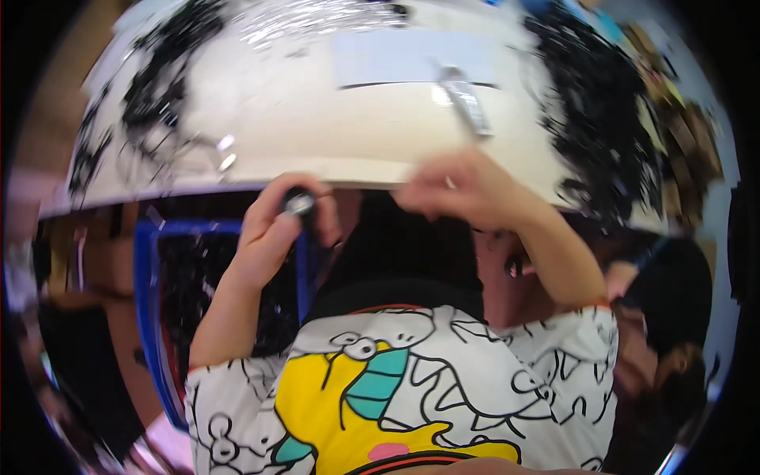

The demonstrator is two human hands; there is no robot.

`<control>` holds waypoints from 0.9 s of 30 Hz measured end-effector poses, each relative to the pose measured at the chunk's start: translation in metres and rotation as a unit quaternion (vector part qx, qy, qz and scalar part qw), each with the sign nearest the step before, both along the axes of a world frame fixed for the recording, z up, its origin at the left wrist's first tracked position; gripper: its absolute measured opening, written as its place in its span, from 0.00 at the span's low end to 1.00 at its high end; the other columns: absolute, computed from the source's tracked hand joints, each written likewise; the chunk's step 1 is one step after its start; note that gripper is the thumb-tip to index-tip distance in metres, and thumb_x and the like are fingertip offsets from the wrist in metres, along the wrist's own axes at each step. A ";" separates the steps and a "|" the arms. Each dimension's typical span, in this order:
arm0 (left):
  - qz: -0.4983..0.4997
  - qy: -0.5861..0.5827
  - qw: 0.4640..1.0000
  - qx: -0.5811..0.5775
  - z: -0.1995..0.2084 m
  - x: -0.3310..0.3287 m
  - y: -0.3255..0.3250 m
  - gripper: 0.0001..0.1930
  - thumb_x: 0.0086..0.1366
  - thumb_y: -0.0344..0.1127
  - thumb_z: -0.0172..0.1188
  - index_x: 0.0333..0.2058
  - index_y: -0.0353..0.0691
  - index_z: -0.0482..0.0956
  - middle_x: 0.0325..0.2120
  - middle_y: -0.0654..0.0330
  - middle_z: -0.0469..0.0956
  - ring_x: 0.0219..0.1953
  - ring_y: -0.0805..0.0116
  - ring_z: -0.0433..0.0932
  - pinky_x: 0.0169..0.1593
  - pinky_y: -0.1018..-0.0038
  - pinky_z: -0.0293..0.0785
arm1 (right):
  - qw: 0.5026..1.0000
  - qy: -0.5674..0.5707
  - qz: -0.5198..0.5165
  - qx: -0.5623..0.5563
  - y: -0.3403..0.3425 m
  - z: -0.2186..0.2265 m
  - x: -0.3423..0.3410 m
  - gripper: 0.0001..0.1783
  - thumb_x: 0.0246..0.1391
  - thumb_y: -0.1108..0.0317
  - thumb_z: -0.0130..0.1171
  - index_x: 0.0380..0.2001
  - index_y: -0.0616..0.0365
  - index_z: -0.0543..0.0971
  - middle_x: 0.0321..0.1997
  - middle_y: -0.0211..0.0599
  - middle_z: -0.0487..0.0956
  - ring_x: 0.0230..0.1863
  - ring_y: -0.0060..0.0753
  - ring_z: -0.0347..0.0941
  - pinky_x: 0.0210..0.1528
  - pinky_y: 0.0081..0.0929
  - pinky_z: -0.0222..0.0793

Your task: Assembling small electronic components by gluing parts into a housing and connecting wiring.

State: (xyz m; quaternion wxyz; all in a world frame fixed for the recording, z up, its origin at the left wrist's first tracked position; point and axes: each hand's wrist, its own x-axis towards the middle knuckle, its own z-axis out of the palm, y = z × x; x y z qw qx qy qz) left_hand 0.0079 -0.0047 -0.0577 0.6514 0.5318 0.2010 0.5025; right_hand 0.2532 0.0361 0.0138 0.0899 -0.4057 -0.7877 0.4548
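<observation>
My left hand (265, 226) is closed around a small black roundish piece (299, 201) with a shiny light spot on its top, just below the table's front edge. Its exact kind does not show. To the right, my right hand (463, 188) hovers at the same edge, blurred, with its fingers curled together. A tiny pale spot shows among those fingers, and what they hold, if anything, cannot be made out. Beyond this hand, a slim silvery tool or packet (467, 101) lies on the table (277, 119), partly over a pale sheet (380, 59).
Heaps of black strip-like pieces lie at the table's left (162, 87) and right (594, 103). Clear shiny strips (309, 24) spread along the far side. A blue-framed crate (146, 277) with black pieces stands below left. Another person (673, 293) is at the right.
</observation>
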 end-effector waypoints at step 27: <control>0.048 -0.043 0.998 0.028 -0.012 -0.002 0.003 0.24 0.59 0.45 0.51 0.47 0.33 0.60 0.25 0.62 0.64 0.23 0.75 0.59 0.25 0.81 0.57 | 0.862 -0.333 -0.013 0.381 0.232 -0.048 -0.043 0.14 0.44 0.62 0.56 0.36 0.54 0.77 0.38 0.36 0.75 0.33 0.35 0.69 0.33 0.41 0.61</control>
